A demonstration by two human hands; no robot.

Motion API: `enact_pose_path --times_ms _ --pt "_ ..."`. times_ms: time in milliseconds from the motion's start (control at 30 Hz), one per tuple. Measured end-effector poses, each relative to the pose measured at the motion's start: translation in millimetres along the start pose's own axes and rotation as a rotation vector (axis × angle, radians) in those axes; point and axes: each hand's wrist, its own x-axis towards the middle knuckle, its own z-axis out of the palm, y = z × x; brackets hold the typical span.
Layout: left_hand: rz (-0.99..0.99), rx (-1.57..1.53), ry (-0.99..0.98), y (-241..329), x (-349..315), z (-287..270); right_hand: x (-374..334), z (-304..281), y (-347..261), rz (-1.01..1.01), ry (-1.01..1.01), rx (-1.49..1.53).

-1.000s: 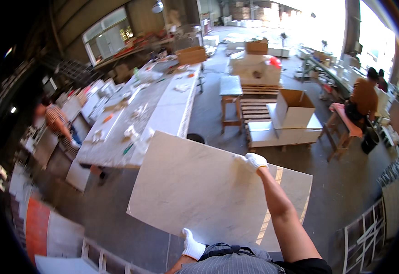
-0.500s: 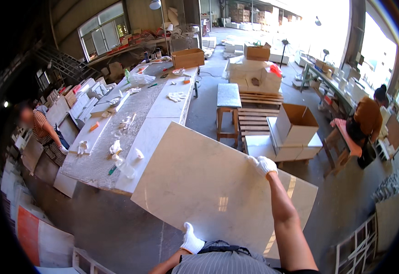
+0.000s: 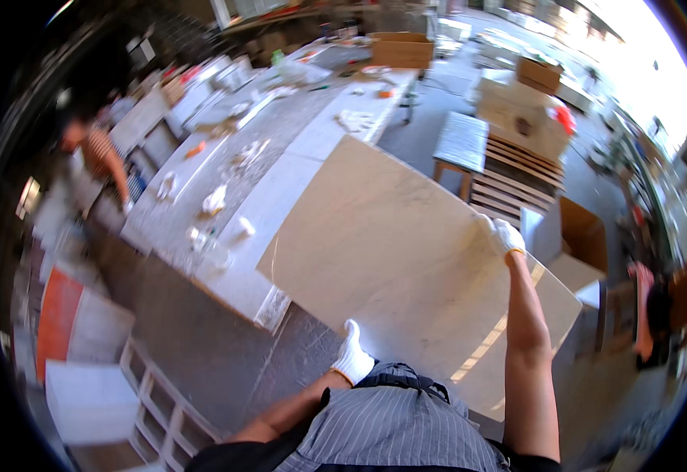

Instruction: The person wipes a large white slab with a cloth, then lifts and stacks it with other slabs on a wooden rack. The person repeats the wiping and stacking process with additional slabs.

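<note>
Slab (image 3: 406, 252), pale and broad, spans between the left hand (image 3: 353, 360) and right hand (image 3: 507, 237), both white-gloved. The right reaches forward, arm nearly straight, fingers curled over the far edge. The left sits low, thumb raised at the near edge; its fingers are hidden, so their closure cannot be told. Ahead-left of both lies a cluttered surface (image 3: 290, 187).

- Lit from upper right, blown out there
- Dim at left, black around curved rim
- Bent and motion-smeared toward edges
- Streaked with glare on slab (image 3: 406, 252)
</note>
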Motion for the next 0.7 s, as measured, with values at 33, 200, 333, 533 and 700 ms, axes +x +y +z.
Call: enact_pose_path --times_ms 33,200,333,533,700 --pt "0.08 -0.01 0.025 8 9 -15 20 27 -22 -0.042 -0.104 0.085" --pt "0.006 -0.094 -0.017 22 53 31 100 28 -28 -0.111 -0.075 0.007" --pt "0.085 -0.093 0.131 47 102 84 180 39 -53 -0.146 -0.074 -0.031" --pt "0.164 -0.141 0.228 114 198 107 299 57 -127 -0.194 -0.141 -0.003" --pt "0.184 -0.145 0.285 151 244 146 405 98 -146 -0.251 -0.215 -0.036"
